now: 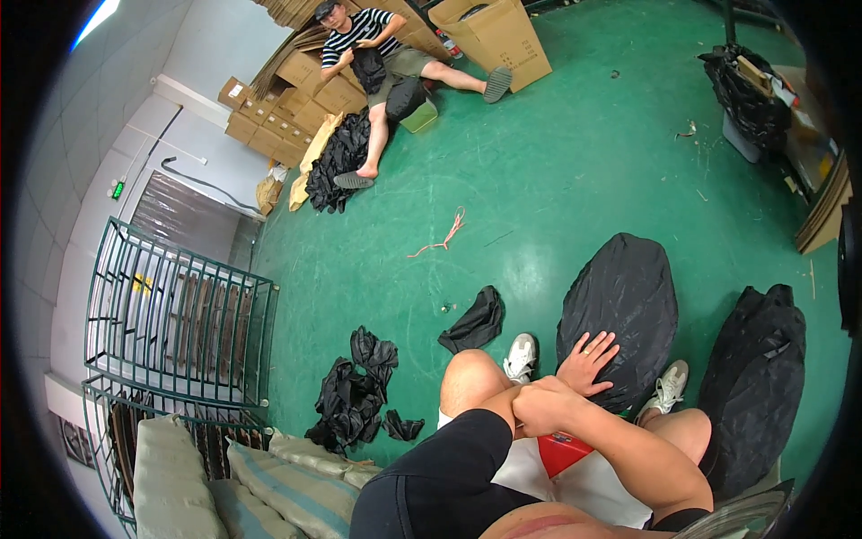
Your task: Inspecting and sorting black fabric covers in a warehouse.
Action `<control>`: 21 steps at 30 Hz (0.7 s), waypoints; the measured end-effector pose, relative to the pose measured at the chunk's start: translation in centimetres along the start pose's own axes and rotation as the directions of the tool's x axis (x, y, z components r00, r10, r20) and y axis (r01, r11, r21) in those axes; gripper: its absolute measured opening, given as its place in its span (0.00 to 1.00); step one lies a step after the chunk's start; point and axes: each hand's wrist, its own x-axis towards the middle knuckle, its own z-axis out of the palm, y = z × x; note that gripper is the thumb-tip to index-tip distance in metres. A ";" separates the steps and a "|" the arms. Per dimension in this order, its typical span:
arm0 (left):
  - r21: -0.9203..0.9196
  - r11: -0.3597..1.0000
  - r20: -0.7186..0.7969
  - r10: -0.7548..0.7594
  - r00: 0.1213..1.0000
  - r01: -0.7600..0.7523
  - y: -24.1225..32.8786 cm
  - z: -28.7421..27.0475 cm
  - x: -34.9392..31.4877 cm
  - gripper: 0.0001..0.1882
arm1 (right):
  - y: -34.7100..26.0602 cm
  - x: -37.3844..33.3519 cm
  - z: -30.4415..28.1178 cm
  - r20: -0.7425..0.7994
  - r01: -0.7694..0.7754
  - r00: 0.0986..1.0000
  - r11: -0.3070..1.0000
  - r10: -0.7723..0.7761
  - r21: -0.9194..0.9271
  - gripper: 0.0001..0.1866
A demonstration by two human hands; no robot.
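My left hand (588,361) lies flat with its fingers spread on a large oval black bundle (620,287), thin and wrinkled like fabric or sheeting. The bundle stands on the floor between my shoes. My right hand (546,406) is closed around my left forearm (518,402), just behind the wrist. Under my arms shows a piece of something red (564,454), mostly hidden. Right of my leg is a second long black bundle (756,382). A small black piece (476,322) lies left of my shoe.
Crumpled black pieces (350,400) lie on the green floor at left, near stacked woven sacks (287,476) and a green metal rack (180,314). A pink string (444,241) lies ahead. At the back a seated person (377,54) handles black material beside cardboard boxes (498,45).
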 end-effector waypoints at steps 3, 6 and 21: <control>0.006 1.000 0.003 -0.007 1.000 0.007 -0.3 0.1 -0.4 0.45 | 0.1 0.3 0.4 -0.003 0.007 1.000 1.000 -0.007 -0.008 0.23; 0.000 1.000 0.000 -0.008 1.000 0.008 -0.3 0.0 -0.4 0.45 | 0.0 0.3 0.3 0.003 0.012 1.000 1.000 -0.012 -0.006 0.23; -0.010 1.000 0.003 -0.007 1.000 0.007 -0.3 0.2 -0.3 0.45 | 0.0 0.1 0.2 -0.022 0.018 1.000 1.000 -0.018 -0.015 0.23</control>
